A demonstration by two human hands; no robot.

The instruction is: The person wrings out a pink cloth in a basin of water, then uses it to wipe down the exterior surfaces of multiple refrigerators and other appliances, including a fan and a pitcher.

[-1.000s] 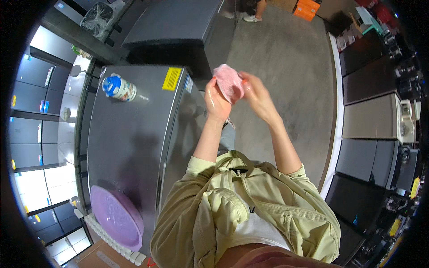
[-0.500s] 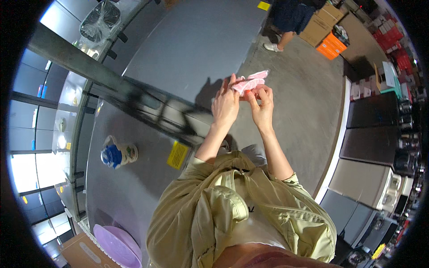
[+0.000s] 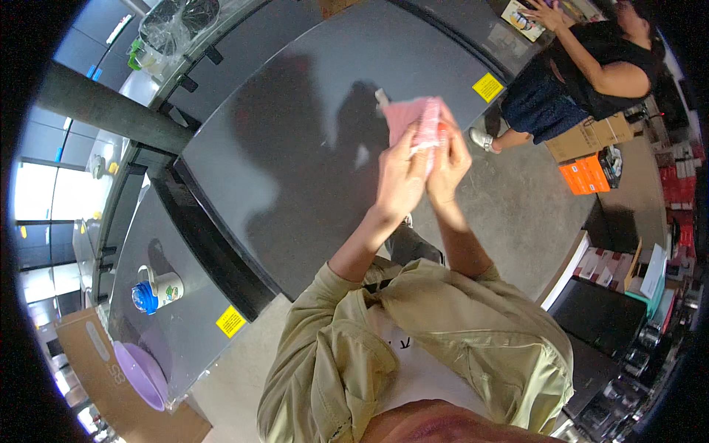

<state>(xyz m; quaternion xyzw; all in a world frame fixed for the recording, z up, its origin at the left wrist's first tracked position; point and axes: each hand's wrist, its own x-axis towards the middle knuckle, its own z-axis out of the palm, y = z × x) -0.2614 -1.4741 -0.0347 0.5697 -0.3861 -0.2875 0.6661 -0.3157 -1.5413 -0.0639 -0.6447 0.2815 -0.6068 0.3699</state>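
A folded pink cloth (image 3: 408,114) with whitish edges is held up in front of me, above the grey table (image 3: 317,170). My left hand (image 3: 399,177) grips its lower left part, fingers closed around it. My right hand (image 3: 449,168) is pressed close beside the left, its fingers closed on the right side of the cloth. A small reddish-orange patch shows among the right fingers; I cannot tell what it is. The cloth is slightly blurred, and its underside is hidden by my hands.
Left, a white jug with a blue lid (image 3: 157,290) stands on another grey table by a purple basin (image 3: 140,375) and a cardboard box (image 3: 85,347). A dark beam (image 3: 111,111) crosses upper left. A person (image 3: 583,81) stands at upper right near orange boxes (image 3: 583,175).
My view has swung right, and my hands with the cloth are now over the grey table. The cloth stands taller, and my hands have come together around it. A co-worker's upper body has come into view.
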